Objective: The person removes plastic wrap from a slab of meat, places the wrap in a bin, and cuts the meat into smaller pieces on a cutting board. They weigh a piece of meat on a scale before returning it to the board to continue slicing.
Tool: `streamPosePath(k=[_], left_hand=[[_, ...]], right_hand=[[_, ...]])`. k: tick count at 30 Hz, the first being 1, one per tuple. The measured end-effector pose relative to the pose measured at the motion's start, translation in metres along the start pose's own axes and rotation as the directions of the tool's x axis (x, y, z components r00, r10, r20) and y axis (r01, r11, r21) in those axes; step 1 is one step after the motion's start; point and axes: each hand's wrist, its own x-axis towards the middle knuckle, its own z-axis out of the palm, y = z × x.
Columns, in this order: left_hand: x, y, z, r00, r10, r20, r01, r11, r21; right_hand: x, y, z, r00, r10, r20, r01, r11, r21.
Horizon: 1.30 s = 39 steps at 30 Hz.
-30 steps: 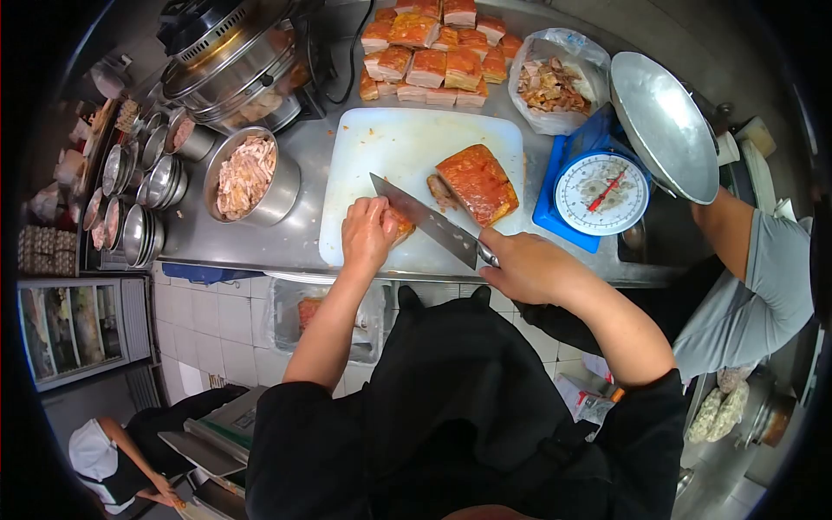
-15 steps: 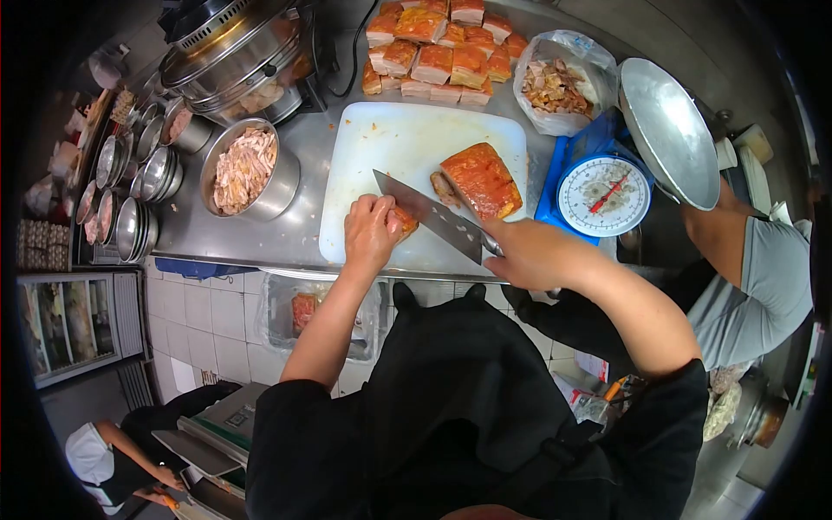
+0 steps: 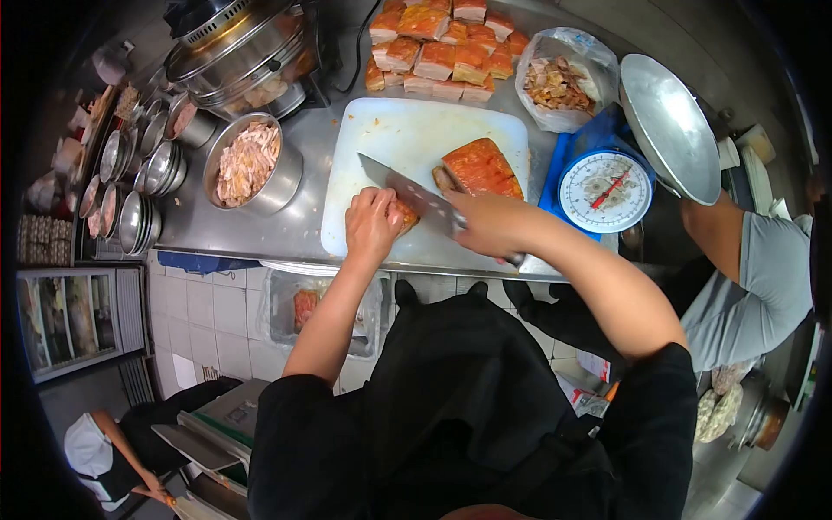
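Observation:
On the white cutting board (image 3: 373,121), my left hand (image 3: 373,227) presses a small piece of roasted meat (image 3: 406,217) with its fingers curled over it. My right hand (image 3: 490,224) grips a wide cleaver (image 3: 407,192), whose blade slants up to the left beside that piece. A larger block of crisp-skinned meat (image 3: 482,167) lies right of the blade, partly hidden by my right hand. A small strip (image 3: 444,180) rests against the block's left side.
Stacked meat blocks (image 3: 433,61) are behind the board. A steel pot of sliced meat (image 3: 247,169) stands left; a bag of scraps (image 3: 557,84) and a blue scale (image 3: 605,192) are right. One person (image 3: 745,277) stands right, another (image 3: 104,451) lower left.
My right hand has moved left with the cleaver, and the blade's tip has shifted up and left. My left hand has moved up slightly on the small piece.

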Motion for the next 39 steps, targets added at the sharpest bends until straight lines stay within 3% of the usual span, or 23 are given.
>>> streamPosePath(k=[4, 6, 9, 11, 14, 16, 17, 19, 23, 26, 28, 31, 33, 34, 36, 37, 39], left_hand=[[-0.001, -0.002, 0.004, 1.000, -0.007, -0.021, 0.007, 1.000, -0.003], [0.000, -0.001, 0.004, 1.000, -0.016, -0.012, 0.016, 1.000, -0.018], [0.002, -0.001, 0.004, 1.000, -0.018, -0.010, 0.018, 1.000, 0.001], [0.000, 0.000, 0.003, 1.000, -0.016, -0.010, 0.016, 1.000, 0.005], [0.002, 0.003, 0.004, 1.000, -0.009, -0.020, 0.008, 1.000, -0.012], [-0.001, -0.001, 0.002, 1.000, -0.001, -0.019, 0.000, 1.000, -0.021], [0.000, -0.002, 0.001, 1.000, -0.002, -0.014, 0.002, 1.000, -0.026], [0.005, 0.000, 0.004, 1.000, 0.011, -0.016, -0.012, 0.999, -0.043], [0.001, -0.001, 0.004, 1.000, 0.011, -0.028, -0.012, 0.999, -0.037], [0.004, 0.001, 0.004, 0.999, -0.002, -0.039, 0.001, 0.999, -0.046], [0.002, -0.001, 0.003, 1.000, -0.003, -0.031, 0.001, 0.998, -0.056], [0.003, 0.002, 0.002, 0.999, -0.040, 0.019, 0.040, 0.998, -0.041], [0.006, 0.007, -0.001, 0.999, -0.034, 0.006, 0.034, 0.999, -0.022], [0.010, 0.004, 0.000, 1.000, -0.022, -0.010, 0.022, 1.000, -0.020], [0.002, -0.003, 0.001, 0.987, -0.125, 0.099, 0.132, 0.989, -0.068], [0.001, -0.003, -0.001, 0.988, -0.124, 0.092, 0.130, 0.989, -0.067], [-0.001, -0.001, -0.009, 0.961, -0.262, 0.085, 0.274, 0.932, -0.238]], right_hand=[[-0.034, 0.006, -0.005, 0.997, 0.011, 0.073, -0.011, 1.000, 0.000], [-0.011, 0.011, 0.012, 0.998, -0.043, -0.043, 0.045, 0.999, 0.032], [0.017, 0.001, 0.017, 0.998, -0.020, -0.059, 0.025, 0.995, 0.093], [0.005, 0.006, 0.015, 0.999, -0.029, -0.044, 0.033, 0.995, 0.091], [-0.029, 0.003, 0.006, 0.994, 0.078, 0.078, -0.087, 0.989, 0.120], [-0.023, 0.015, 0.022, 0.999, -0.011, -0.047, 0.014, 0.998, 0.064], [0.002, 0.019, 0.039, 0.999, -0.010, -0.048, 0.014, 0.998, 0.065], [0.062, 0.031, 0.074, 0.972, -0.063, -0.225, 0.066, 0.998, 0.009], [0.055, 0.038, 0.078, 0.958, -0.099, -0.271, 0.111, 0.993, 0.030], [0.031, 0.037, 0.071, 0.983, -0.090, -0.158, 0.093, 0.996, 0.014], [0.048, 0.041, 0.090, 0.962, -0.075, -0.261, 0.087, 0.996, 0.035], [0.081, 0.039, 0.089, 0.959, -0.039, -0.280, 0.046, 0.999, 0.017], [0.076, 0.054, 0.083, 0.953, -0.069, -0.294, 0.085, 0.996, 0.039], [0.065, 0.056, 0.077, 0.971, -0.048, -0.235, 0.081, 0.988, 0.133], [0.047, 0.078, 0.079, 0.992, -0.014, -0.124, 0.050, 0.956, 0.288], [0.036, 0.089, 0.080, 0.991, -0.017, -0.129, 0.054, 0.957, 0.283], [0.017, 0.102, 0.083, 0.968, 0.132, -0.214, -0.032, 0.909, 0.415]])
